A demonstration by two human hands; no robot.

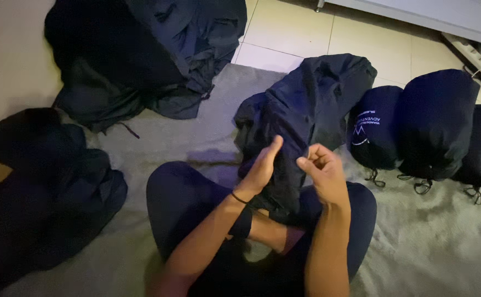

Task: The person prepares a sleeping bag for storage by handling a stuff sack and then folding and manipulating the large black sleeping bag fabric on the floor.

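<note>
- Where the grey blanket [427,242] covers the floor, two loose heaps of dark fabric [141,55] lie far left and near left.
- Three stuffed dark sacks [435,124] stand in a row at right.
- One dark sleeping bag [306,104] rests in the middle against the person's lap.
- The left hand [262,168] presses it, fingers closed on the cloth; the right hand [323,168] pinches its edge.

Bare forearms, thin dark band on left wrist [239,197], dark navy trousers [180,198]
</note>
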